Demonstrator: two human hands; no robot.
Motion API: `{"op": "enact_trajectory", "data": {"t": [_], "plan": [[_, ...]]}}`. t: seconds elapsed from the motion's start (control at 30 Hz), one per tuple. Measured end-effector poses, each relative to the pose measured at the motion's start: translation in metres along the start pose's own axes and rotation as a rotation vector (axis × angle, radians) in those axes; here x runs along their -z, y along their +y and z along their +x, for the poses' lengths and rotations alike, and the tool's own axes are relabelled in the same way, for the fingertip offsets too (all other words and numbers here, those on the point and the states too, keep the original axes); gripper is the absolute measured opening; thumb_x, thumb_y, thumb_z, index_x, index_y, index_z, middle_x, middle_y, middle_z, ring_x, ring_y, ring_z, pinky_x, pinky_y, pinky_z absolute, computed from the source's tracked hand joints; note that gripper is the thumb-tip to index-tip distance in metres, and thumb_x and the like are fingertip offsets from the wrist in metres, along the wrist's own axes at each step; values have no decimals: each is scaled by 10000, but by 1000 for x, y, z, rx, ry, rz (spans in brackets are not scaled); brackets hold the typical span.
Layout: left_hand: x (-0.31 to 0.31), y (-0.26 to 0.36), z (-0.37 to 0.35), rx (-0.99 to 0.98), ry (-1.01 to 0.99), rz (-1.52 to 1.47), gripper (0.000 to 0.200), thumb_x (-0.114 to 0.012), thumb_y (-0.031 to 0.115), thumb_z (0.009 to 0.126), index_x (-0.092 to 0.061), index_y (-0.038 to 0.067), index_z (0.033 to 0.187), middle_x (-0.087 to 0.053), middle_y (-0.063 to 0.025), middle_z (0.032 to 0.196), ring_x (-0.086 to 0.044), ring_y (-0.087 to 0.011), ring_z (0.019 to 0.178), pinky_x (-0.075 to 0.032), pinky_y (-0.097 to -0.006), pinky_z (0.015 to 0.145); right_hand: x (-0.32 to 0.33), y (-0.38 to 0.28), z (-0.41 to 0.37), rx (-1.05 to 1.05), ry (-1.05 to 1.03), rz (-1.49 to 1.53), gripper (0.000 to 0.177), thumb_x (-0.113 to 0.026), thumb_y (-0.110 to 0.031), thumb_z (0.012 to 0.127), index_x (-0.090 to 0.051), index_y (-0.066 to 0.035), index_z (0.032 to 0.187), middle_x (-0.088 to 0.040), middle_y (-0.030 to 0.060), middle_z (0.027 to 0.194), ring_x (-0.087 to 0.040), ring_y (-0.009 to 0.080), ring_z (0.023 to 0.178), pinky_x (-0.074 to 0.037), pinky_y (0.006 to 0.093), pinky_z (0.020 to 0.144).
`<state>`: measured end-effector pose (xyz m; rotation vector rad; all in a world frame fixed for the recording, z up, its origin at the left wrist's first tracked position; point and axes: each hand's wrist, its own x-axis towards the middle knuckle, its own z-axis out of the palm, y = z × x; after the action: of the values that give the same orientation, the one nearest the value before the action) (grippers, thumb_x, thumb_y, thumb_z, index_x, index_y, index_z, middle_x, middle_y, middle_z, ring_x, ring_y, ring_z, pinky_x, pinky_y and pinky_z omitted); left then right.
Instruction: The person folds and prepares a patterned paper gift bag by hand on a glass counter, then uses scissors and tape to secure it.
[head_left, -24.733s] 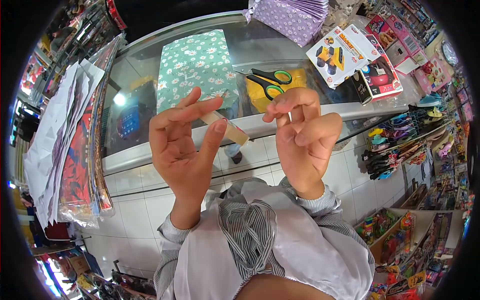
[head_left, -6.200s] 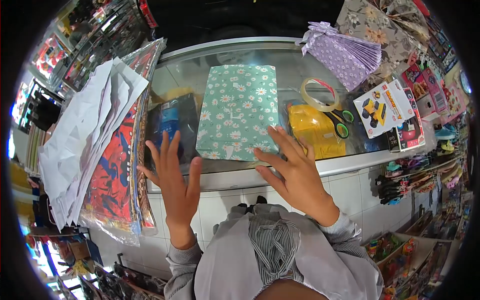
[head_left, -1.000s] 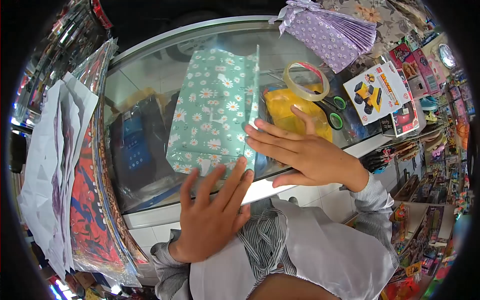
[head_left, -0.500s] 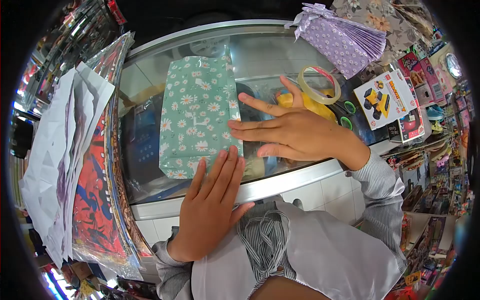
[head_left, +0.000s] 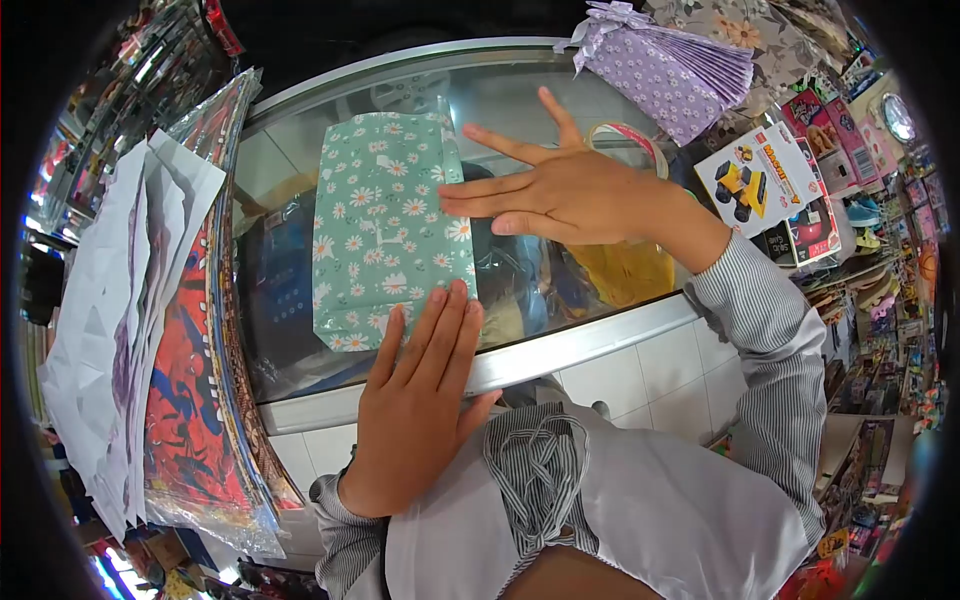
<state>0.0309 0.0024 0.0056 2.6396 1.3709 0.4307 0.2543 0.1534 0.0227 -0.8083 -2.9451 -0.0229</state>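
A flat green packet of daisy-patterned paper (head_left: 385,215) lies on the glass counter (head_left: 510,90). My left hand (head_left: 415,385) rests flat, its outstretched fingertips on the packet's lower right corner. Fingers spread, my right hand (head_left: 570,190) touches the packet's right edge with its fingertips. Neither hand grips anything. Partly behind my right hand is a roll of clear tape (head_left: 655,150). The scissors seen earlier are hidden by my right hand and forearm.
Stacked white sheets (head_left: 95,340) and red printed wrap (head_left: 190,390) lie at the left. A purple pleated floral package (head_left: 665,75) stands at the back right, near a toy truck box (head_left: 750,185). The counter's metal edge (head_left: 580,345) runs along the front.
My right hand has moved up along the packet's right edge, away from me, and now covers the scissors and part of the tape roll. My left hand has stayed nearly in place.
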Motion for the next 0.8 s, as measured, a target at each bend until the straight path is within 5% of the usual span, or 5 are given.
{"op": "enact_trajectory", "data": {"t": [0.8], "plan": [[-3, 2, -3, -5, 78, -25, 744, -683, 274, 759, -368, -3, 1373, -373, -152, 1436, -338, -286, 1346, -261, -460, 1104, -2, 57, 40, -169, -102, -152, 555, -58, -541, 965, -347, -370, 1406, -298, -139, 1479, -45, 187, 1434, 191, 571, 1074]]}}
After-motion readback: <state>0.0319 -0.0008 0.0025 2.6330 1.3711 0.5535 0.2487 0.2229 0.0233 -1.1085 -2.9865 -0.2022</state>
